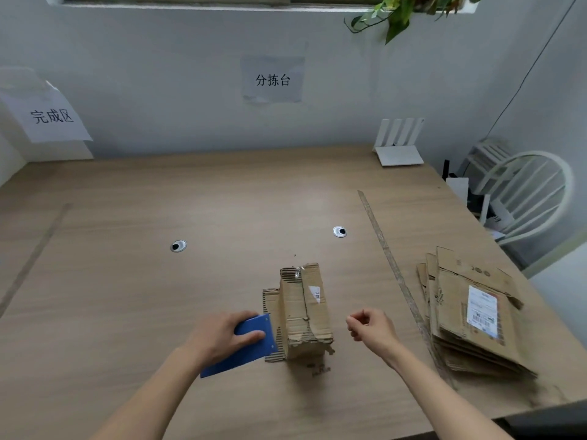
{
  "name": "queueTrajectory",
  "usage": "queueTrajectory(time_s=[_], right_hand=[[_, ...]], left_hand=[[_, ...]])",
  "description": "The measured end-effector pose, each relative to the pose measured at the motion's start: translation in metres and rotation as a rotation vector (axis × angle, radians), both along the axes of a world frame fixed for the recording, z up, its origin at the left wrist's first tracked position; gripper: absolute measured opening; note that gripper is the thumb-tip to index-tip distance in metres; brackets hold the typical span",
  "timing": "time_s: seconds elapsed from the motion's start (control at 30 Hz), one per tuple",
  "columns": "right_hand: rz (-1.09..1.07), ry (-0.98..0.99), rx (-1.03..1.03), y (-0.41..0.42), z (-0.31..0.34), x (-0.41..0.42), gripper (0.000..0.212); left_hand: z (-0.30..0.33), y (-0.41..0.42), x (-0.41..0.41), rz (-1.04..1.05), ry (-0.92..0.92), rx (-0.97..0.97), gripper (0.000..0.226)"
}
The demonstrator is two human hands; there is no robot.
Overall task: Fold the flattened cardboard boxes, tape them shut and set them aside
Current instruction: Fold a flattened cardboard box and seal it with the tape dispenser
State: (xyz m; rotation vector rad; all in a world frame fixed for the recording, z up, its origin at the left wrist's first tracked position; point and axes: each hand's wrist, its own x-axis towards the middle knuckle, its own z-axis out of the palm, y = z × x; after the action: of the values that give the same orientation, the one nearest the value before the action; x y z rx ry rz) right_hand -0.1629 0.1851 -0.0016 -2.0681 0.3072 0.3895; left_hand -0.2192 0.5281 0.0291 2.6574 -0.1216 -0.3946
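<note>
A small folded cardboard box [305, 309] stands on the wooden table [158, 296] near the front middle, its top flaps closed and its lower edge torn. My left hand [222, 336] grips a blue tape dispenser [246, 346] right beside the box's left side. My right hand [370, 327] hovers just right of the box with fingers curled and nothing in it. A stack of flattened cardboard boxes [470, 312] lies at the table's right edge.
A strip of tape [390, 265] runs front to back on the table between the box and the stack. Two round cable grommets [178, 246] [339, 231] sit mid-table. A white router [399, 144] stands at the back right. A white chair [527, 192] is beyond the right edge.
</note>
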Motion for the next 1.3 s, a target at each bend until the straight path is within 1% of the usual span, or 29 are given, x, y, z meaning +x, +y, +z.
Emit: queueTrajectory(time_s=[0.33, 0.53, 0.6, 0.63, 0.7, 0.73, 0.8, 0.83, 0.87, 0.9, 0.93, 0.97, 1.0, 1.03, 1.1, 1.23, 1.3], right_hand=[[-0.023, 0.082, -0.06, -0.002, -0.038, 0.002, 0.01], [-0.046, 0.136, -0.128, 0.027, -0.061, -0.008, 0.008], [-0.03, 0.169, -0.182, 0.038, -0.063, -0.007, 0.02], [-0.006, 0.2, -0.236, 0.038, -0.062, -0.004, 0.035], [0.009, 0.238, -0.329, 0.031, -0.053, 0.001, 0.075], [0.001, 0.181, -0.35, 0.028, -0.046, 0.003, 0.08], [0.017, -0.058, -0.323, 0.036, -0.032, 0.002, 0.06], [0.073, -0.14, -0.299, 0.046, -0.027, -0.001, 0.055], [0.159, -0.152, -0.283, 0.06, -0.025, -0.006, 0.062], [0.259, -0.106, -0.303, 0.074, -0.026, -0.012, 0.078], [0.35, -0.028, -0.365, 0.086, -0.029, -0.018, 0.096], [0.409, 0.02, -0.442, 0.095, -0.032, -0.023, 0.11], [0.431, 0.039, -0.5, 0.099, -0.035, -0.025, 0.118], [0.432, 0.032, -0.531, 0.101, -0.037, -0.026, 0.122], [0.42, -0.004, -0.557, 0.101, -0.041, -0.028, 0.122], [0.417, -0.041, -0.588, 0.099, -0.047, -0.032, 0.115], [0.409, -0.045, -0.568, 0.1, -0.047, -0.031, 0.113]], left_hand=[[-0.023, -0.013, 0.017, -0.009, 0.034, 0.145, 0.052], [-0.042, -0.032, 0.022, 0.006, 0.023, 0.256, 0.051], [-0.048, -0.037, 0.023, 0.025, 0.035, 0.251, 0.051], [-0.05, -0.038, 0.023, 0.029, 0.045, 0.252, 0.051], [-0.051, -0.037, 0.023, 0.025, 0.058, 0.251, 0.051], [-0.051, -0.036, 0.023, 0.027, 0.056, 0.242, 0.052], [-0.051, -0.037, 0.023, 0.042, 0.047, 0.217, 0.054], [-0.052, -0.038, 0.023, 0.048, 0.045, 0.206, 0.054], [-0.052, -0.041, 0.023, 0.055, 0.045, 0.197, 0.055], [-0.054, -0.043, 0.022, 0.066, 0.043, 0.19, 0.055], [-0.055, -0.044, 0.021, 0.078, 0.039, 0.178, 0.055], [-0.056, -0.045, 0.019, 0.088, 0.033, 0.162, 0.056], [-0.056, -0.044, 0.017, 0.092, 0.026, 0.143, 0.057], [-0.055, -0.041, 0.015, 0.092, 0.016, 0.126, 0.059], [-0.053, -0.033, 0.01, 0.088, -0.003, 0.109, 0.06], [-0.054, -0.022, 0.0, 0.077, -0.02, 0.094, 0.063], [-0.056, -0.015, -0.002, 0.062, -0.008, 0.105, 0.065]])
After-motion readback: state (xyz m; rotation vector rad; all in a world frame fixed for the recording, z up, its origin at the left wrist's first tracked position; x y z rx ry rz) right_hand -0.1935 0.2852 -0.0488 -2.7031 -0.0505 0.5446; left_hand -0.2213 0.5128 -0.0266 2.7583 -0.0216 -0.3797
